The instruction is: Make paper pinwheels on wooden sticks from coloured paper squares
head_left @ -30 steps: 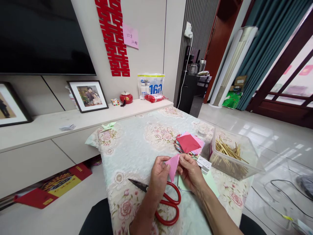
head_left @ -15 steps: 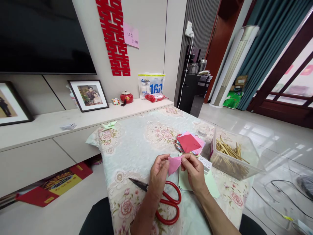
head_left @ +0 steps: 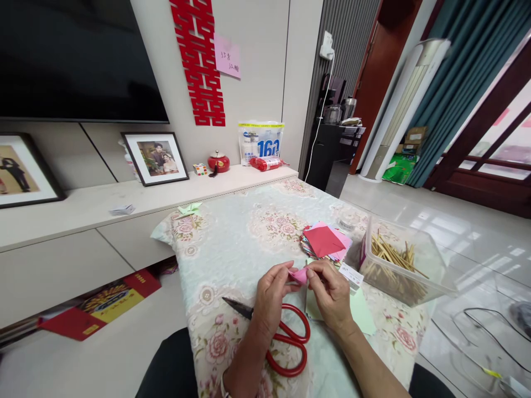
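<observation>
A small piece of folded pink paper (head_left: 299,276) is held up between both hands, above the table. My left hand (head_left: 271,290) pinches its left end between thumb and fingers. The right end is gripped by my right hand (head_left: 331,290), also in a pinch. Red-handled scissors (head_left: 296,334) lie on the cloth under my left wrist, blades pointing left and partly covered by the forearm. Pale green paper sheets (head_left: 362,309) rest beneath my right hand. Just beyond the hands sits a pile of coloured paper squares with a red square (head_left: 324,242) on top.
A clear plastic box (head_left: 409,284) of thin wooden sticks stands at the right. A small white card (head_left: 350,276) lies beside it. Folded green paper (head_left: 189,209) is at the far left corner of the flowered tablecloth (head_left: 232,249). Behind runs a white cabinet (head_left: 160,194).
The pink paper has gone from a flat, hanging triangle to a narrower, curled shape between my fingers. Both hands stay close together. The whole view has shifted slightly.
</observation>
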`<state>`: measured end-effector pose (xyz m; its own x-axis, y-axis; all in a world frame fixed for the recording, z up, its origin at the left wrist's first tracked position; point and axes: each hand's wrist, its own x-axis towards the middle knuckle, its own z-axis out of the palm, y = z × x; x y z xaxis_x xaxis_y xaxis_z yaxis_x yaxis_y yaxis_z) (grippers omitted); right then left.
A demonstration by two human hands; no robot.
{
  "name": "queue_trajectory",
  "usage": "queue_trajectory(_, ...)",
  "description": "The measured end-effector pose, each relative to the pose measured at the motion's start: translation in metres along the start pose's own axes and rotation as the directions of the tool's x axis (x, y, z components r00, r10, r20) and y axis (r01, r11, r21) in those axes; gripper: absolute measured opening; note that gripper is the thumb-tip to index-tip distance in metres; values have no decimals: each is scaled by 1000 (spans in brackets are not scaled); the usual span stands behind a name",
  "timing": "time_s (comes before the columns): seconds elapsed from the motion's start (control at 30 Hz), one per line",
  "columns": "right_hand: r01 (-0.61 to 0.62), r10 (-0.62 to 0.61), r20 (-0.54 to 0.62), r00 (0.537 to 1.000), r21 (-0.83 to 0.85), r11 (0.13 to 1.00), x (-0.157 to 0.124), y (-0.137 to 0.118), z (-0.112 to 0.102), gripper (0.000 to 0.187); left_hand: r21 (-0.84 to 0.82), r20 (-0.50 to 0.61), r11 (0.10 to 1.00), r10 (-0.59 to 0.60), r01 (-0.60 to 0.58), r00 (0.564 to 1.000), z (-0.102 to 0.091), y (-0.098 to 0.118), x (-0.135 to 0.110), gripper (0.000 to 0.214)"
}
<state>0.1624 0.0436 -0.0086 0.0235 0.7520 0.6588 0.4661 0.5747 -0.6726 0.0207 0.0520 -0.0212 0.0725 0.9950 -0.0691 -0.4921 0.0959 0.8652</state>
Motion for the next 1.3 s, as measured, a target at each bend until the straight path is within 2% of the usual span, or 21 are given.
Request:
queue_trajectory(0.33, -55, 52, 43, 998, 71, 996, -2, 3, 2, 11, -150, -14, 989, -3, 1, 1000, 2, -2, 1, 25)
queue_trajectory(0.6, -243, 207, 137, 969, 354, 903, -3, 3, 0, 21, -228, -24, 974, 6, -11, 1000, 3, 2, 2, 22)
queue_trajectory(0.7, -272, 246, 120, 962, 314, 910, -5, 6, 2, 19, -254, -40, 967, -23, 12, 999, 2, 4, 2, 23)
queue_trajectory(0.8, -287, 287, 29, 957, 213, 934, -4, 12, 4, 19, -261, -51, 965, -39, 24, 998, 2, 6, 2, 27)
queue_trajectory(0.87, -327, 337, -22, 941, 186, 926, -3, 14, 4, 25, -251, -64, 968, -28, 11, 998, 3, 6, 2, 30)
queue_trajectory(0.97, -399, 412, -23, 911, 204, 894, 0, 13, 4, 33, -208, -59, 978, 13, -25, 998, 1, 4, 3, 33)
queue_trajectory(1.13, -487, 490, 91, 867, 368, 792, 2, 8, 5, 38, -59, 13, 991, 118, -117, 993, -1, 0, 4, 35)
queue_trajectory(1.23, -522, 519, 156, 841, 488, 699, 2, 11, 8, 37, 33, 34, 991, 130, -131, 991, 0, 2, 2, 35)
queue_trajectory(1.3, -521, 526, 146, 838, 504, 689, 2, 15, 9, 33, 72, 44, 989, 126, -129, 991, 1, 4, 1, 34)
